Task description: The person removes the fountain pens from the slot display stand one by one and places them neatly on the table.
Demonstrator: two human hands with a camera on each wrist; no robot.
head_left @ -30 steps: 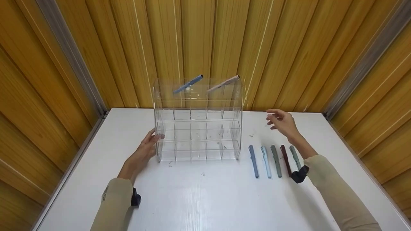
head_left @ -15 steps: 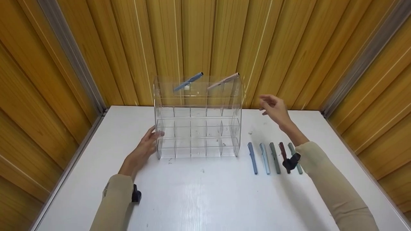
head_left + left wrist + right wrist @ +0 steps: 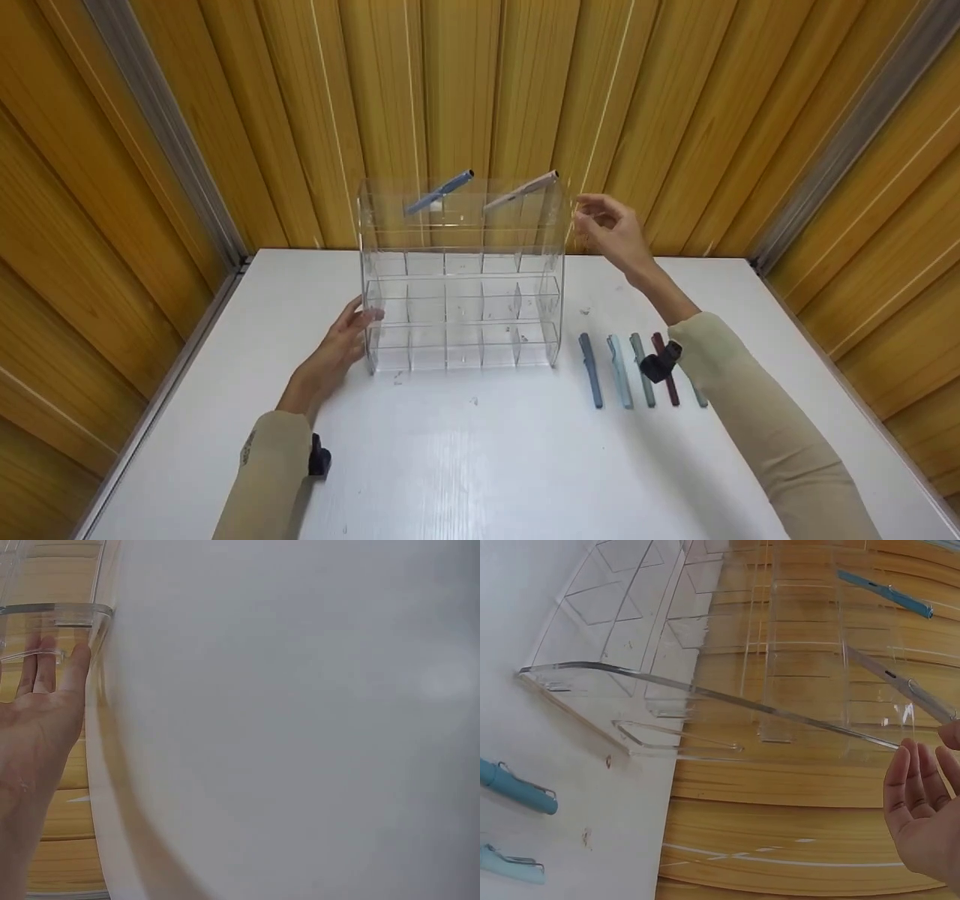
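Note:
A clear acrylic pen rack (image 3: 463,326) with stepped rows of compartments stands upright on the white table. A blue pen (image 3: 440,193) and a pale pink pen (image 3: 523,190) lean in its top row. My left hand (image 3: 335,349) touches the rack's left side with fairly straight fingers, partly seen through the clear plastic in the left wrist view. My right hand (image 3: 616,234) is raised beside the rack's upper right edge, fingers loosely bent and holding nothing. In the right wrist view its fingertips (image 3: 901,757) appear near the rack's edge and the pink pen's end; contact cannot be told.
Several pens lie in a row right of the rack, among them a grey-blue pen (image 3: 591,371), a light blue pen (image 3: 620,373) and a dark red pen (image 3: 666,367). My right sleeve partly covers the row. Wood-patterned panels (image 3: 457,90) enclose the table's back and sides.
My right hand has moved up and to the left, from above the row of pens to beside the rack's top right. The left hand and the rack stay in place.

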